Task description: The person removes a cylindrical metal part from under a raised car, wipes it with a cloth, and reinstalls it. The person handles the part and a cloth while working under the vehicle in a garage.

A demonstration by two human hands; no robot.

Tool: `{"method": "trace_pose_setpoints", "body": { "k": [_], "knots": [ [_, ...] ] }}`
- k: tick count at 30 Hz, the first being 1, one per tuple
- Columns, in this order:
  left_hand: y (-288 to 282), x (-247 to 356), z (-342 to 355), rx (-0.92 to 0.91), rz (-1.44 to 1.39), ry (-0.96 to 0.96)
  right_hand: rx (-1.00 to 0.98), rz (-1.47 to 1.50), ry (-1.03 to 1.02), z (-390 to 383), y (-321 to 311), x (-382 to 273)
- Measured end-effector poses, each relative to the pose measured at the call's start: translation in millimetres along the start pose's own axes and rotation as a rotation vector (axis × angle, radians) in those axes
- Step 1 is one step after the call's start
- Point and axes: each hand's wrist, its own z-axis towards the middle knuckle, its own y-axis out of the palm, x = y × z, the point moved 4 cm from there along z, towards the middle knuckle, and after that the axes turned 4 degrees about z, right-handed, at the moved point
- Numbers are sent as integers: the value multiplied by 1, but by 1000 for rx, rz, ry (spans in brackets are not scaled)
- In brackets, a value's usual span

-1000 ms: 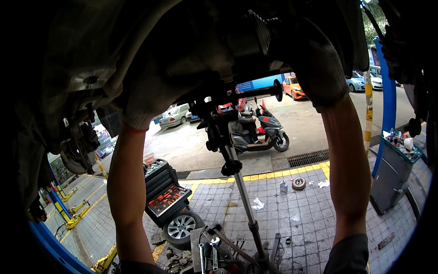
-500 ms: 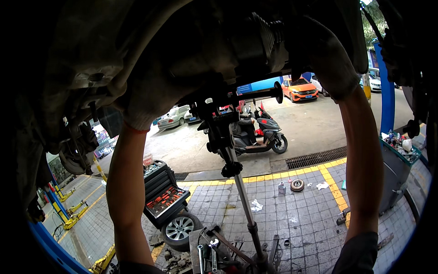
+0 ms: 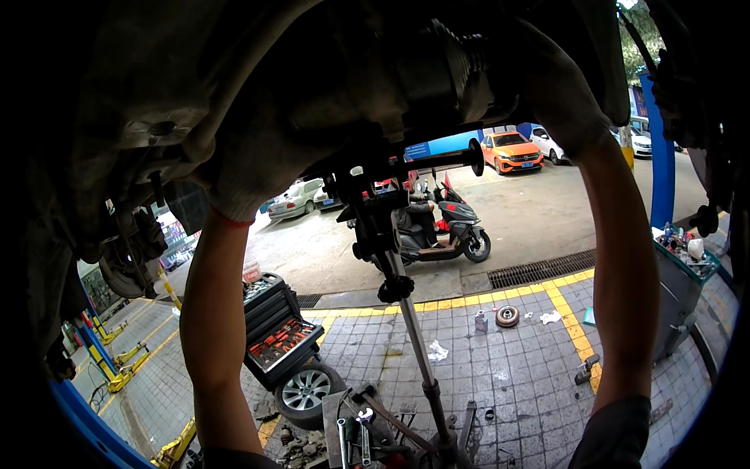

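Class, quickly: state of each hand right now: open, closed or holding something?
Left hand: gloved, in shadow; grip cannot be told.
Right hand: gloved, also shadowed; grip cannot be told.

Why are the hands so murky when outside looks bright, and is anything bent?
Head view: left hand and right hand sit in shadow, grip unclear; head view: yard is brightly lit; head view: yellow floor line bows, likely fisheye distortion.

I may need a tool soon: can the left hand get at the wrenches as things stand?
Probably not without lowering it: the left hand is raised to the car underside, while the wrenches lie well below.
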Motion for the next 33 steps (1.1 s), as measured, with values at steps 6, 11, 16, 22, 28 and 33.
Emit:
{"method": "trace_pose_setpoints", "body": {
  "k": [6, 11, 16, 22, 28, 33],
  "knots": [
    [0, 0, 0, -5, 4, 2, 84, 512, 496, -13, 3, 29],
    [-4, -1, -1, 56, -40, -17, -2, 25, 34, -15, 7, 29],
    [-1, 0, -1, -8, 28, 3, 90, 410, 246, -3, 2, 11],
    [5, 0, -5, -22, 31, 16, -120, 185, -62, 3, 1, 4],
    [5, 1, -5, -21, 27, 48, 127, 608, 211, -3, 14, 14],
    [-1, 1, -5, 41, -74, 57, 10, 579, 454, -9, -3, -5]
  ]
}}
